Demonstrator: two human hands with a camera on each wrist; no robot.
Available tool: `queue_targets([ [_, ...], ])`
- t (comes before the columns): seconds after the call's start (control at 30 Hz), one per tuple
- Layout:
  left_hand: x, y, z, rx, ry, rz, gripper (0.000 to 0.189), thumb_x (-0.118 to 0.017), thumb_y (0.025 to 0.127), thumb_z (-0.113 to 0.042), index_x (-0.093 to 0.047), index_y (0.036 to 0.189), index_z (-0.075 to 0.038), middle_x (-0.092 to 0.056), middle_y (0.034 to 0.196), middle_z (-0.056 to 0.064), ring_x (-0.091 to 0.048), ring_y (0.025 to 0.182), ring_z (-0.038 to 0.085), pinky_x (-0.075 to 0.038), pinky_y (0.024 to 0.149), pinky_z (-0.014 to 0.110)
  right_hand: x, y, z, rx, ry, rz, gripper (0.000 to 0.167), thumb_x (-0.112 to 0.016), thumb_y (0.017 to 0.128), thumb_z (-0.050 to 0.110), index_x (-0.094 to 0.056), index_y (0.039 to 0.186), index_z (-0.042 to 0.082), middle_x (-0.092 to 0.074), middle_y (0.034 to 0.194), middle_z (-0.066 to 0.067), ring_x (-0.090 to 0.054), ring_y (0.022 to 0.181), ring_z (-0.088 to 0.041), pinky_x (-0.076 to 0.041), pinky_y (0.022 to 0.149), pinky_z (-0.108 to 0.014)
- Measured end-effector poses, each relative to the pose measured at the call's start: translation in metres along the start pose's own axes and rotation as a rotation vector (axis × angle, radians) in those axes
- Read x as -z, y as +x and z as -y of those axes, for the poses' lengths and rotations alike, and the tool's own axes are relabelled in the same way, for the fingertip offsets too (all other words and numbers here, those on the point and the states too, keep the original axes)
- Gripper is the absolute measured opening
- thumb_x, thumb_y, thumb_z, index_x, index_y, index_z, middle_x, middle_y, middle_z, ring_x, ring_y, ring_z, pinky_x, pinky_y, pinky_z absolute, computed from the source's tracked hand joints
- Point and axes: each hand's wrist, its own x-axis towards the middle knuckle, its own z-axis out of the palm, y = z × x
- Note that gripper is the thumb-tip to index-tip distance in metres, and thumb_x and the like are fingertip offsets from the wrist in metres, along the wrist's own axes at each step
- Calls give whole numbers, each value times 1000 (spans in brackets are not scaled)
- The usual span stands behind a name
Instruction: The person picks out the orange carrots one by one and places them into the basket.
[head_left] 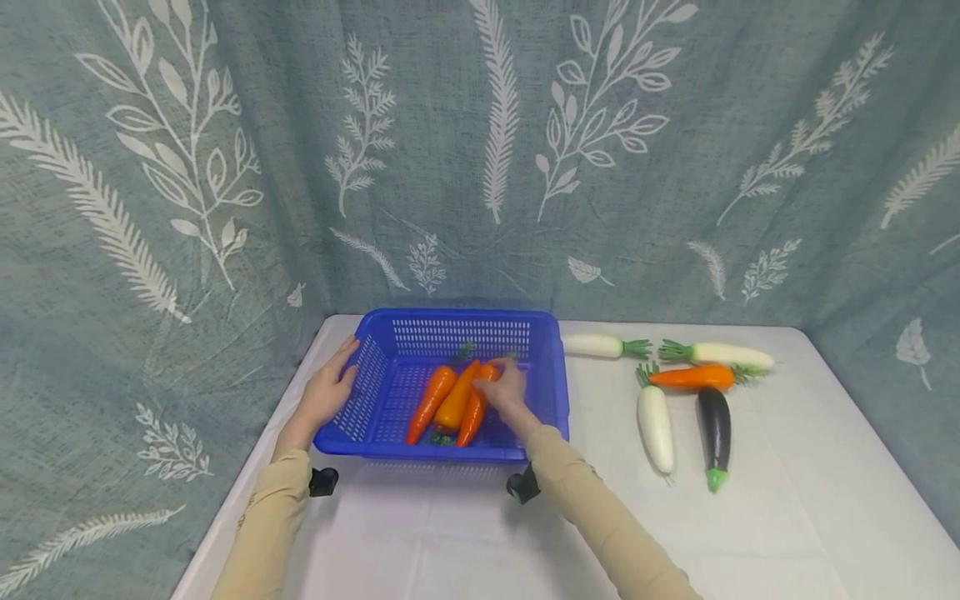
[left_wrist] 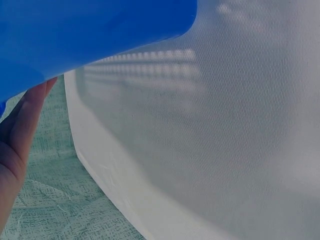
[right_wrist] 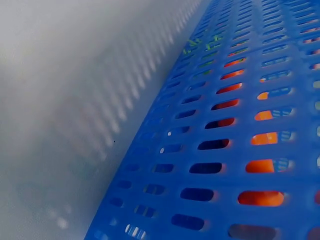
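A blue plastic basket [head_left: 555, 383] with slotted walls sits on the white table. Inside lie orange carrots: one on the left [head_left: 431, 404], a middle carrot [head_left: 453, 408] with its thick end toward me, and a right carrot [head_left: 472, 417] pointing its tip toward me. My right hand [head_left: 510, 390] reaches into the basket and holds the right carrot near its thick upper end; some fingers are hidden. My left hand [head_left: 327, 393] grips the basket's left rim, thumb on the inner side. In the left wrist view, fingers [left_wrist: 27, 120] lie beneath the blue rim.
Right of the basket lie two white radishes [head_left: 592, 345] [head_left: 731, 356] along the back, another carrot [head_left: 690, 377], a third white radish [head_left: 656, 429] and a dark eggplant [head_left: 715, 429]. A patterned green curtain [head_left: 450, 167] hangs behind and beside the table [head_left: 420, 533].
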Motion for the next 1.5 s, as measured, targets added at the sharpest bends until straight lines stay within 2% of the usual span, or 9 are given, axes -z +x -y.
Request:
queue_targets([
  [0.1, -1, 1, -1, 1, -3, 5, 48, -39, 102, -5, -32, 148, 7, -24, 157, 23, -25, 140, 45, -22, 113, 58, -21, 26, -40, -3, 17, 25, 44, -83, 67, 7, -63, 106, 5, -62, 99, -19, -61, 84, -27, -56, 67, -31],
  [0.2, -2, 2, -1, 5, -6, 11, 48, -39, 103, -5, -32, 148, 7, -23, 157, 21, -25, 141, 45, -21, 113, 58, -22, 32, -47, -70, 60, 104, 48, -83, 70, 7, -62, 113, 5, -61, 107, -20, -62, 91, -30, -57, 72, -35],
  [0.5, 0, 1, 3, 12, 15, 19, 48, -39, 103, -5, -30, 148, 7, -22, 157, 23, -23, 141, 45, -21, 113, 58, -3, 8, -13, -212, 192, 210, 54, -79, 74, -1, -60, 125, 3, -60, 116, -21, -61, 96, -30, -56, 75, -37],
  [0.63, 0, 1, 3, 12, 14, 15, 48, -39, 102, -4, -31, 148, 8, -23, 157, 23, -24, 141, 44, -20, 114, 57, -7, 12, -19, -230, 220, 207, 53, -76, 75, -4, -60, 125, 3, -59, 114, -22, -60, 87, -27, -55, 67, -34],
  [0.87, 0, 1, 3, 20, 8, 18, 48, -38, 102, -4, -30, 149, 7, -22, 158, 21, -24, 141, 45, -20, 114, 57, -33, 38, -57, -265, 263, 147, 57, -63, 67, -13, -59, 122, -1, -55, 103, -20, -45, 44, -12, -45, 42, -26],
  [0.97, 0, 1, 3, 21, 7, 19, 48, -38, 102, -4, -30, 149, 7, -22, 158, 21, -24, 141, 44, -20, 114, 57, -25, 31, -49, -235, 294, 150, 54, -62, 65, -14, -60, 117, -3, -55, 98, -22, -45, 43, -11, -44, 41, -25],
  [1.23, 1, 1, 0, 24, -1, 30, 49, -38, 103, -4, -29, 149, 7, -21, 158, 22, -23, 141, 45, -20, 114, 58, 26, -23, 43, -363, 218, 161, 55, -65, 73, -18, -61, 125, 1, -61, 109, -22, -34, 43, -10, -35, 42, -21],
  [1.37, 1, 1, 0, 24, 1, 27, 49, -38, 103, -4, -29, 149, 7, -21, 158, 22, -23, 141, 44, -19, 114, 57, 17, -15, 22, -290, 262, 152, 51, -65, 69, -18, -66, 115, 4, -60, 97, -22, -45, 45, -13, -43, 43, -24],
  [1.5, 1, 1, 1, 19, 5, 26, 48, -38, 103, -4, -29, 149, 7, -21, 158, 22, -23, 142, 44, -20, 114, 57, -2, 8, -12, -293, 293, 201, 58, -66, 69, -18, -65, 120, 8, -59, 104, -21, -60, 60, -24, -55, 55, -34],
])
